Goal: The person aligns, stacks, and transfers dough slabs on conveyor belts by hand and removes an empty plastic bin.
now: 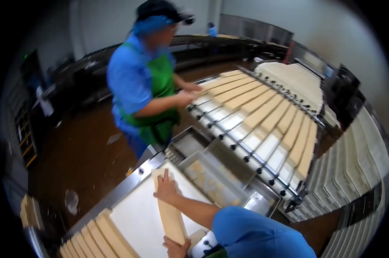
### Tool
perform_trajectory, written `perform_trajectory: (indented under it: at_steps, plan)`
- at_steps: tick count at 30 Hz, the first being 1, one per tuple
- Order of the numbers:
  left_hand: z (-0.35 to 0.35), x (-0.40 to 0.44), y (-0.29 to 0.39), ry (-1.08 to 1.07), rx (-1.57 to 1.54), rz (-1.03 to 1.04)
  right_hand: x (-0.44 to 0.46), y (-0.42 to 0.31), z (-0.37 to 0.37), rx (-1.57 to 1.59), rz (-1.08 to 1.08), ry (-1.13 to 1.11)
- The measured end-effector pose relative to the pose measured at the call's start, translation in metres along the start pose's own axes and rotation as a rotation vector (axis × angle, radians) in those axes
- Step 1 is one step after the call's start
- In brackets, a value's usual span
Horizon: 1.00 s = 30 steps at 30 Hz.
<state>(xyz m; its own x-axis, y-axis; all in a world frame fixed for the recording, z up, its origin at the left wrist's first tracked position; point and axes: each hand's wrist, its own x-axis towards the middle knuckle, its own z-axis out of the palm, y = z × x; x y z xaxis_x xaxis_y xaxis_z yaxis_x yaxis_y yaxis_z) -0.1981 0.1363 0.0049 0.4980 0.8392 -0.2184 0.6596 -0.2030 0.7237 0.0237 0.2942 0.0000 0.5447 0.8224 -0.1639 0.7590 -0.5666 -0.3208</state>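
Observation:
A long pale dough-like strip lies lengthwise on a white surface at the lower centre. My right hand holds its upper part, the fingers spread over it and the thumb at its left edge. At the lower end my left hand grips the same strip, thumb on the right side and fingers on the left. Several similar strips lie side by side at the lower left. A short pale piece sits beside the held strip, near my left hand.
Across from me a co-worker in blue and green touches strips on a sloping conveyor with rods and black knobs. Metal trays with small pieces lie between. White stacked trays stand at right. A metal edge borders my surface.

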Motion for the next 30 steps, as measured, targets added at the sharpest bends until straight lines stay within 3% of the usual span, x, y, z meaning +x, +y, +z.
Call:
perform_trajectory:
  at_steps: [1,3,4,6,9,12,19,21,22,24,30]
  plan:
    - [0.014,0.007,0.006,-0.016,0.0,0.049,-0.004,0.02,-0.004,0.102,0.063,0.062]
    - [0.034,0.017,0.015,0.121,0.17,-0.102,-0.004,0.056,-0.024,0.211,0.139,0.145]
    - [0.044,0.027,0.024,0.116,0.176,-0.077,-0.007,0.08,-0.037,0.343,0.221,0.185]
    - [0.062,0.048,0.041,0.169,0.126,0.08,-0.023,0.128,-0.058,0.608,0.378,0.244]
    - [0.09,0.067,0.074,0.236,0.049,0.28,-0.049,0.209,-0.107,0.548,0.426,0.563]
    - [0.103,0.074,0.164,0.131,-0.081,0.385,-0.069,0.29,-0.16,0.665,0.584,0.711]
    - [0.168,0.088,0.27,0.02,-0.201,0.661,-0.09,0.445,-0.219,0.556,0.855,0.663]
    - [0.179,0.092,0.289,-0.05,-0.19,0.647,-0.091,0.475,-0.232,0.337,0.908,0.42]
    - [0.185,0.093,0.296,-0.122,-0.185,0.634,-0.089,0.493,-0.233,0.341,0.908,0.419]
    - [0.195,0.097,0.309,-0.178,-0.21,0.638,-0.074,0.532,-0.229,0.054,0.757,0.266]
    - [0.227,0.114,0.333,-0.274,-0.233,0.619,-0.045,0.591,-0.246,0.094,0.772,0.214]
